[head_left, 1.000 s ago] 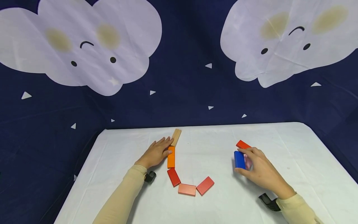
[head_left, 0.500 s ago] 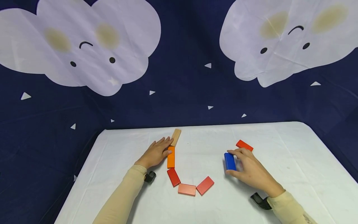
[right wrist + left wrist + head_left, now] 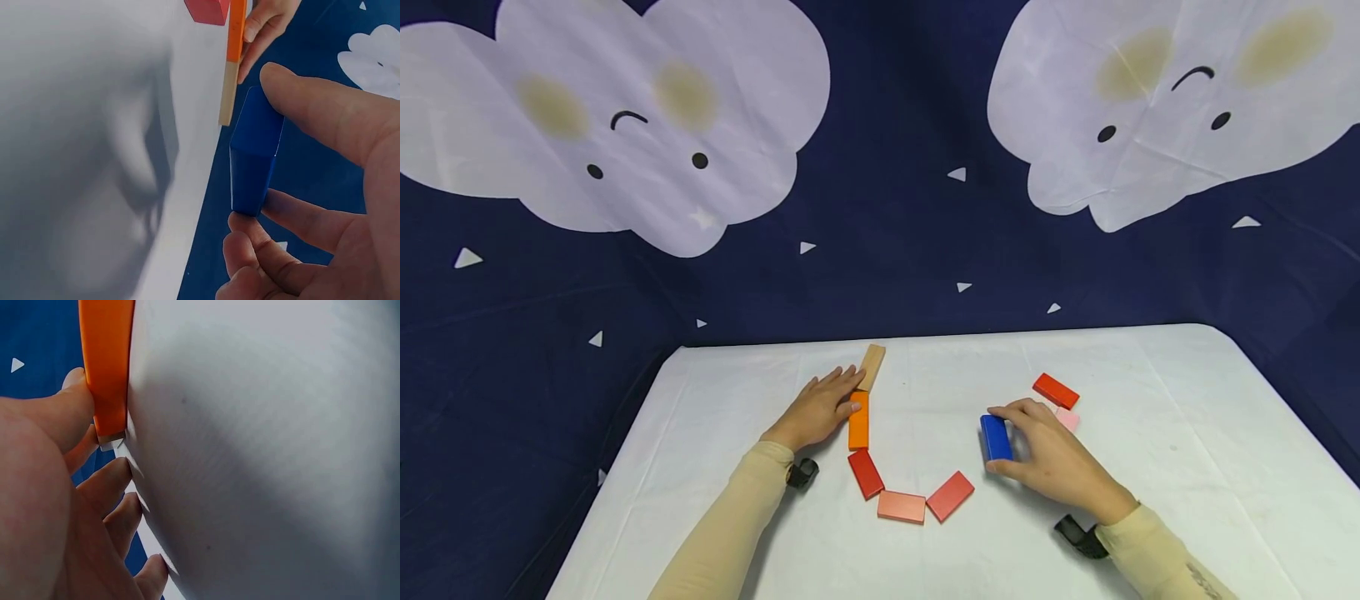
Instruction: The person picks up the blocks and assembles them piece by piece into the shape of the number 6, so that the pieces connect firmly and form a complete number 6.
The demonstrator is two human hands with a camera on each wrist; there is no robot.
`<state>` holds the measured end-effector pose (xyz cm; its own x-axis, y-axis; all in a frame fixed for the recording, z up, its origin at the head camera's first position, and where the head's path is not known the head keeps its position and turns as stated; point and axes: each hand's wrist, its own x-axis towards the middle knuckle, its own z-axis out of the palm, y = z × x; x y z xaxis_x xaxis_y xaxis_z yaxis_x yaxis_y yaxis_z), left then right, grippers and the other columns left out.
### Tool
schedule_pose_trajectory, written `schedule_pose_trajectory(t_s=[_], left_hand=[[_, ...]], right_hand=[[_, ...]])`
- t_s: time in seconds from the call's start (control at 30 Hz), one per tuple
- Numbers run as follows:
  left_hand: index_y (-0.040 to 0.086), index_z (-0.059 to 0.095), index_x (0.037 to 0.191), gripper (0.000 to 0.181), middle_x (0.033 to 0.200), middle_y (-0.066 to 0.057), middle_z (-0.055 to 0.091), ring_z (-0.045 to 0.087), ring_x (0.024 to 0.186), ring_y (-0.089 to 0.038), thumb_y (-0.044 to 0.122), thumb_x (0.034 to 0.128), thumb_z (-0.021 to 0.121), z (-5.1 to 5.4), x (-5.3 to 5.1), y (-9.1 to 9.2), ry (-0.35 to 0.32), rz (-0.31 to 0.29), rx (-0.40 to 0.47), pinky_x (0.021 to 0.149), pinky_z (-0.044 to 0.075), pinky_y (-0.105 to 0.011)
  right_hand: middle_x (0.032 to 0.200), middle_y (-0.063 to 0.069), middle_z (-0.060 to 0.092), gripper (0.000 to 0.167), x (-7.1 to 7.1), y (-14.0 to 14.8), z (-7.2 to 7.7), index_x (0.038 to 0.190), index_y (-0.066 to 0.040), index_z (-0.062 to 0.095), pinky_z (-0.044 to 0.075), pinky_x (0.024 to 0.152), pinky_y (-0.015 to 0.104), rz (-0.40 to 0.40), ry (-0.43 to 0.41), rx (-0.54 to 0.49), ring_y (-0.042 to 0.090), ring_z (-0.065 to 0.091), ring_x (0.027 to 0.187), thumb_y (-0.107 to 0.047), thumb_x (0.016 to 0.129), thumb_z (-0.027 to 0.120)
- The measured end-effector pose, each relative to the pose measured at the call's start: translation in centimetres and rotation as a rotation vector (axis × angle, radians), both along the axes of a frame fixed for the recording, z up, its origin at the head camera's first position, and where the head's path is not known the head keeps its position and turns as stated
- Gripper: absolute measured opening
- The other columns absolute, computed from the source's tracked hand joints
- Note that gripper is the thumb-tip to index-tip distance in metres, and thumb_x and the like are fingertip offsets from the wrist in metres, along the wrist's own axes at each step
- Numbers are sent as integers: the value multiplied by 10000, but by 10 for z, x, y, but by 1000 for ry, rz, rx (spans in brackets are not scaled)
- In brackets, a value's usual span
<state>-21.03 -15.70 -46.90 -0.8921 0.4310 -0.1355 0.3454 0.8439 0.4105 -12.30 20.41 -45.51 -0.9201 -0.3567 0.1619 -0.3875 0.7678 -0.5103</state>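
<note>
My right hand (image 3: 1056, 458) pinches a blue block (image 3: 996, 438) between thumb and fingertips, to the right of the curved row. In the right wrist view the blue block (image 3: 253, 153) is held above the tabletop. My left hand (image 3: 816, 408) lies at the row's far left, fingers extended. Its thumb touches the orange block (image 3: 859, 423), and its fingertips reach the plain wooden block (image 3: 872, 367). Down from the orange block, the row runs through a dark red block (image 3: 866, 475), a salmon block (image 3: 902, 507) and a tilted red block (image 3: 951, 497).
Behind my right hand lie a bright red block (image 3: 1056, 391) and a pink block (image 3: 1067, 418), the pink one partly hidden. The white table (image 3: 737, 542) ends at a dark blue backdrop (image 3: 895, 208) printed with clouds. Each wrist wears a black device (image 3: 1081, 537).
My right hand has carried the blue block leftward, toward the row, uncovering the bright red block and part of the pink one. My left hand and the row have stayed put.
</note>
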Motion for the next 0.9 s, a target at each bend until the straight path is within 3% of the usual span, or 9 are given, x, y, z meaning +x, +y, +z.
schedule_pose_trajectory(t_s=[0.9], left_hand=[[184,334,1589,592,1624,-68,320,213,1522,-288,387,1057,497,-1,1,0,0,3,4,1221,112,-557]], right_hand=[[1204,31,605,710,-6,-23,-10,1308,-103,657,561,862,388,52,-62,32,191,550,1057,-453,734,886]])
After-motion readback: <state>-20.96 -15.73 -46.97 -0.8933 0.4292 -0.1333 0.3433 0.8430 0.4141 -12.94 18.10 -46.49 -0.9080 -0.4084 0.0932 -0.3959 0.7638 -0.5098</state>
